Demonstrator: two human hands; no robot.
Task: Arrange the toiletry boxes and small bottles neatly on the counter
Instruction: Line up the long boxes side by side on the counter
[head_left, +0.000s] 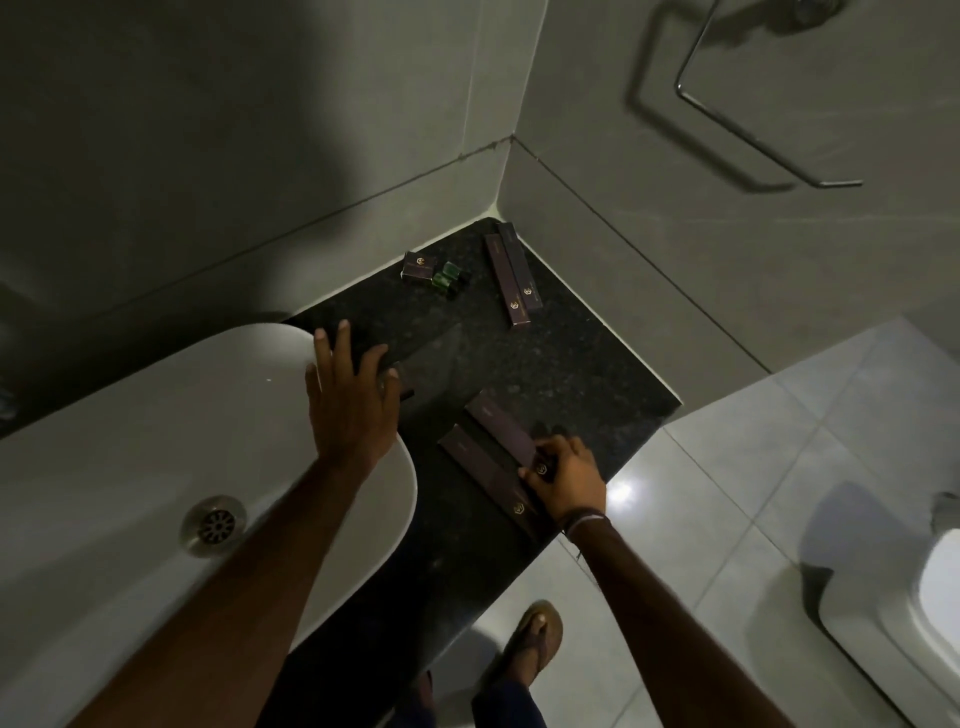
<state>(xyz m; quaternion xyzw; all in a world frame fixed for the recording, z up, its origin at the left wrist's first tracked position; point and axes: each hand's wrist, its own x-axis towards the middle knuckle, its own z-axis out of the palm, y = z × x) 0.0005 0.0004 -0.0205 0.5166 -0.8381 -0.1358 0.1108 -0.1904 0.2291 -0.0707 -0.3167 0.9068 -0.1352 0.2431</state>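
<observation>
Closest to my view, both forearms reach down and forward over the basin (156, 441) and the dark speckled desk (545, 364). I see the right hand (566, 480) at the near edge of the desk, fingers curled and pinched on the end of a long dark box (501, 428) that lies slanted across a second long box (483, 475) just under and beside it. That second box runs toward the wrist, its logo end near the desk's edge. The left hand (350, 395) lies flat with its fingers spread apart, palm down, partly on the basin rim and partly on the desk; a small dark thing shows at its fingertips, but I cannot tell what it is or whether the hand grips it.

Well beyond both hands, toward the wall corner, two more long boxes (511, 278) lie side by side, touching, lengthwise away from the corner. Ahead of the left hand, near the back wall, a small square box (418, 267) lies flat, and just beside it sit two small green bottles (449, 275), close together.

Inside the white basin I see only the metal drain (215, 525), just left of the left forearm. Below the right arm, a sandalled foot (535, 642) stands on the tiled floor (753, 519).
</observation>
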